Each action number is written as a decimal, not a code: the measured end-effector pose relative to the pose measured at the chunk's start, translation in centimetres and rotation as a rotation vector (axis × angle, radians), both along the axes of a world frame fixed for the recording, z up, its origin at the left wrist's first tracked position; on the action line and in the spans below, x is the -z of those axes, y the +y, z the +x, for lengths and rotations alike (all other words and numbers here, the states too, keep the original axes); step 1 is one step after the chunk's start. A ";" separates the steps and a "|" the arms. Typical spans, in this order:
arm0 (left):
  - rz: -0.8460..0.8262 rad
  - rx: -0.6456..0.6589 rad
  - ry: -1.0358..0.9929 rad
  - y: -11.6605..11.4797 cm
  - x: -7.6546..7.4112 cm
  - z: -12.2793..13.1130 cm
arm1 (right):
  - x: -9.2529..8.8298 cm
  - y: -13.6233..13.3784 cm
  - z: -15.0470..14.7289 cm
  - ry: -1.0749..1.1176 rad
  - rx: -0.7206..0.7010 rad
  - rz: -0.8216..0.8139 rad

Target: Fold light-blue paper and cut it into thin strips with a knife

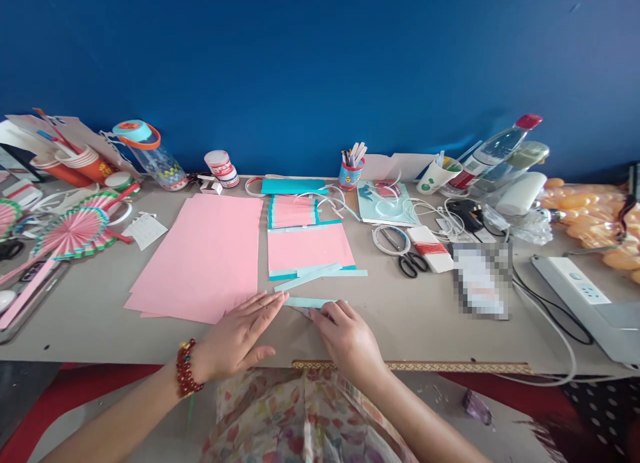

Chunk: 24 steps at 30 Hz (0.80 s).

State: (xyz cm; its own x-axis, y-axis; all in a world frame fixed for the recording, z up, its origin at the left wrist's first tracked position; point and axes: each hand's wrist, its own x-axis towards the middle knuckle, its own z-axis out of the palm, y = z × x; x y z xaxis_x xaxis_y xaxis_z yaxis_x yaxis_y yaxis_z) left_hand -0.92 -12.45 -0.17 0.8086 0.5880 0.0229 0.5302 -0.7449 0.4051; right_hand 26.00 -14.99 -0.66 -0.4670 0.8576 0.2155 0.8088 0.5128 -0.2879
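My left hand (240,336) lies flat with its fingers stretched, its fingertips at the left end of a pale blue strip (303,302) and by the lower right edge of a stack of pink paper sheets (205,256). Fingers curled together, my right hand (350,339) pinches the strip's lower right part; a thin whitish edge shows under it, too small to make out. Just beyond the hands, two more pale blue strips (307,277) lie partly across a pink sheet with blue borders (310,248). Behind it is a smaller pleated pink piece (293,211) with blue edges.
Black-handled scissors (414,264) and a white tape roll (391,240) lie to the right. Farther right are a pixelated object (483,279), cables and a power strip (580,283). Pink paper fans (75,229) lie left. A water bottle (155,156) and pencil cup (351,173) stand along the wall.
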 end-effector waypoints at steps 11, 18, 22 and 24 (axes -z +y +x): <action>-0.092 -0.004 -0.007 -0.1 0.2 -0.7 | 0.2 0.3 -0.7 0.016 -0.017 0.016; -0.128 -0.023 -0.003 0.0 -0.6 -0.4 | 0.4 0.4 -1.1 0.002 -0.029 0.006; -0.119 -0.027 0.011 0.0 -0.6 -0.4 | 0.3 0.4 -1.0 -0.005 -0.028 0.008; -0.122 -0.027 0.016 0.0 -0.6 -0.4 | 0.2 0.4 -1.0 -0.016 -0.028 0.009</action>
